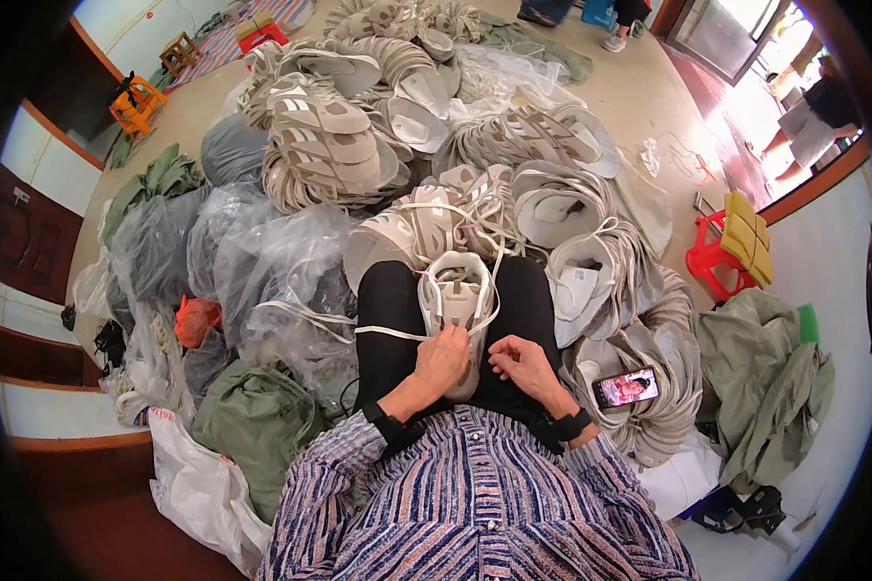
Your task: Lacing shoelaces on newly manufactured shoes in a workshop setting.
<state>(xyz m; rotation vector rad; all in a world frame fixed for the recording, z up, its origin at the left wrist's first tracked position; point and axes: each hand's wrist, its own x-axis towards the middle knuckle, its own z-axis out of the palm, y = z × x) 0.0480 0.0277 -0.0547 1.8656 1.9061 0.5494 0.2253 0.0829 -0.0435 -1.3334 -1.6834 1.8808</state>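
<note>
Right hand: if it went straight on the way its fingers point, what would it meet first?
The right hand would probably meet the right side of the beige sneaker on the lap, though the depth between them is hard to judge.

Red lettering (161, 415) is running along the upper edge of a white sack (202, 489) at the lower left, its characters slanting with the material and appearing too small to be made out surely. A tiny dark mark (455, 298) is sitting on the tongue (458, 310) of the shoe (462, 318) on the lap, staying too fine to be read. A small printed label (579, 275) is showing on the pale inside of a shoe upper (575, 293) to the right, its print blurring beyond reading.
</note>
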